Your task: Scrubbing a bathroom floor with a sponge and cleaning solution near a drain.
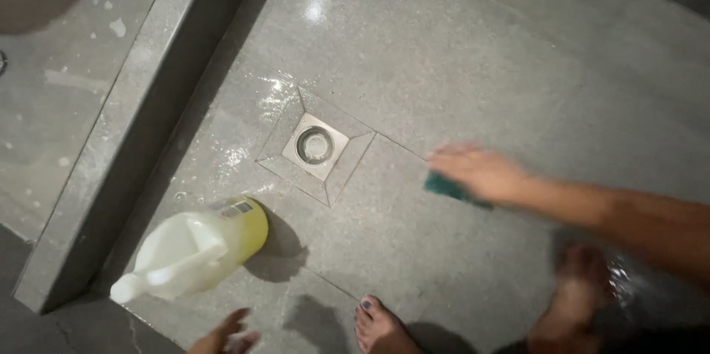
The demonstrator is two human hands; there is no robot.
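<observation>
My right hand [481, 173] presses flat on a green scrubbing sponge [442, 187] against the wet grey floor [458, 73], just right of the square floor drain [316, 146]. The hand is blurred. My left hand [225, 338] shows only partly at the bottom edge, fingers apart, holding nothing, below a translucent plastic jug [196, 247] with yellow liquid that stands on the floor. My two bare feet [381, 328] are planted on the wet floor at the bottom.
A raised grey stone curb [111, 139] runs diagonally along the left, with a splattered floor beyond it. Water glistens around the drain and near my right foot [573, 302].
</observation>
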